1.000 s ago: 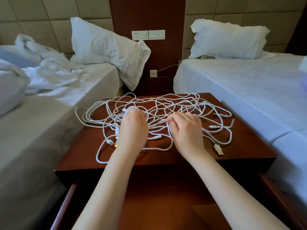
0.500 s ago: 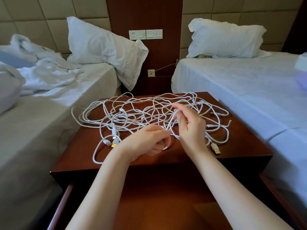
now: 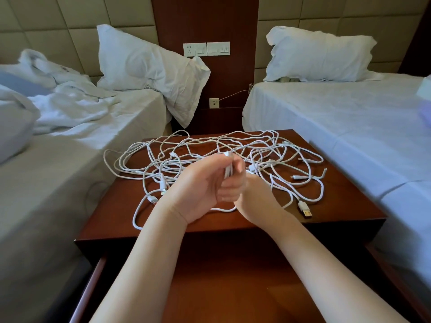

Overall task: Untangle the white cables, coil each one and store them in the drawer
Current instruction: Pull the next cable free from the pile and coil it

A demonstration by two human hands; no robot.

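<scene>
Head view: the white cables (image 3: 253, 168) are spread in 1 tangle over the top of the nightstand (image 3: 338, 206), with a USB plug (image 3: 304, 208) lying near its front right corner. Several strands are lifted above the nightstand's middle and are gripped in the curled fingers of the left hand (image 3: 203, 187). The right hand (image 3: 258, 197) is held just beside it; its fingers are hidden, so their state cannot be told. The drawer (image 3: 221, 276) is pulled open below the nightstand's front.

Left grip (image 3: 203, 185) and cable (image 3: 227, 170) now higher
</scene>
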